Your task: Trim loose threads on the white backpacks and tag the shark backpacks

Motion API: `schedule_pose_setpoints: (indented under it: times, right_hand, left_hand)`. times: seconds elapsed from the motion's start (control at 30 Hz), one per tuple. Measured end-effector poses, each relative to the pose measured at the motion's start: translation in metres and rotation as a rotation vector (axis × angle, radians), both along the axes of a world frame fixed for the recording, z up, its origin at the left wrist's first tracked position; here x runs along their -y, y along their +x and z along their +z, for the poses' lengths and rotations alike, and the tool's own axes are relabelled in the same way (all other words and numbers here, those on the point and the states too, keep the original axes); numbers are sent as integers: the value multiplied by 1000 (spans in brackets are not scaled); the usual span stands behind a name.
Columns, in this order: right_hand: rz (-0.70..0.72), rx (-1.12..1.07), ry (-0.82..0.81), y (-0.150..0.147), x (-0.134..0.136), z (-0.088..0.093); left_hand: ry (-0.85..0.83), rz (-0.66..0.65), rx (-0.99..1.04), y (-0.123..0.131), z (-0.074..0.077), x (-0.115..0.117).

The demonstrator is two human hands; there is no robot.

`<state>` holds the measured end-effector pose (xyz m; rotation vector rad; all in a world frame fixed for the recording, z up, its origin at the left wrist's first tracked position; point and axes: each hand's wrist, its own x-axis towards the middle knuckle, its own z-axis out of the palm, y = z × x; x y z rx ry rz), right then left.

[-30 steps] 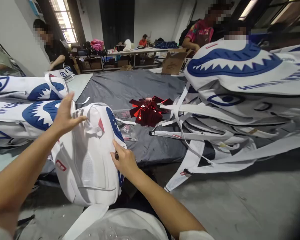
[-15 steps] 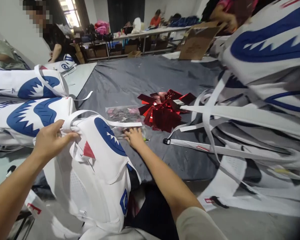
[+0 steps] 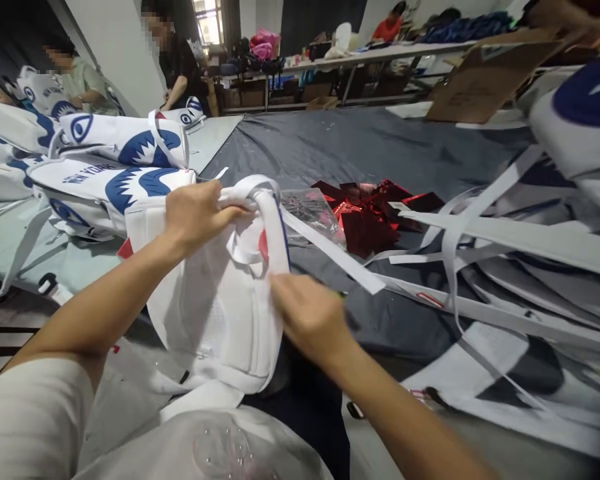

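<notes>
A white backpack (image 3: pixel 205 300) with blue trim stands tilted in front of me, its back panel and straps facing me. My left hand (image 3: pixel 197 217) is closed on its top edge, beside the white webbing loop at the handle. Against the bag's right side, my right hand (image 3: pixel 310 317) is closed and slightly blurred. Its fingertips are hidden at the bag's edge, and whether anything small is also in them cannot be seen. A loose white strap (image 3: pixel 335 257) sticks out from the bag's top to the right. A small red tag (image 3: pixel 263 245) shows near the handle.
A clear plastic bag (image 3: pixel 313 210) and a pile of shiny red pieces (image 3: pixel 367 213) lie on the dark table cover (image 3: pixel 300 147). More white backpacks (image 3: pixel 125 183) lie to the left, with others stacked (image 3: pixel 575 247) at the right. A cardboard box (image 3: pixel 485 83) and several people are farther back.
My right hand has left the plastic bag and come back to the backpack's side. The backpack has turned, so its blue front patch now faces away. My view has shifted left.
</notes>
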<state>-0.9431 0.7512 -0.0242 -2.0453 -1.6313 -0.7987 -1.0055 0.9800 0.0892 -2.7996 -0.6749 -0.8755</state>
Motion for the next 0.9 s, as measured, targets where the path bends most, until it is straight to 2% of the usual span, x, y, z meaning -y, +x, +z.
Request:
schedule_pose_setpoints:
  times: [0.03, 0.1, 0.17, 0.23, 0.3, 0.4, 0.47, 0.53, 0.6, 0.67, 0.73, 0.77, 0.83, 0.9]
  right_hand:
    - [96, 69, -19, -25, 2, 9]
    - [136, 104, -54, -60, 8, 24]
    - [46, 47, -89, -77, 18, 34]
    - [-43, -16, -163, -81, 28, 38]
    - [-114, -68, -320, -79, 31, 34]
    - [-201, -157, -587, -68, 11, 20]
    - [-246, -211, -667, -58, -13, 13]
    - [-257, -230, -672, -49, -34, 12]
    - [-246, -267, -616, -43, -48, 15]
    - [-222, -422, -482, -39, -53, 20]
    - [-148, -773, -284, -30, -51, 24]
    - [-97, -1001, -167, -23, -48, 25]
    - [-18, -1464, 116, -3, -39, 24]
    - [-36, -1784, 418, 19, -24, 21]
  left_hand:
    - [20, -34, 17, -4, 8, 13]
    - [25, -93, 32, -15, 27, 37]
    - [4, -110, 52, -29, 42, 50]
    - [-32, -81, 41, -42, 46, 52]
    - [-103, 0, -78, -56, 31, 46]
    - [-234, 118, -348, -70, -20, 32]
    - [-229, 107, -371, -74, -52, 25]
    - [-137, 69, -318, -78, -67, 25]
    - [-57, 57, -239, -80, -59, 31]
    - [-84, 2, -127, -76, -34, 44]
    - [-201, -171, 2, -65, -9, 58]
    - [-262, -290, 51, -58, -1, 63]
    - [-308, -503, 94, -43, -1, 69]
    - [-224, -655, 39, -34, -23, 67]
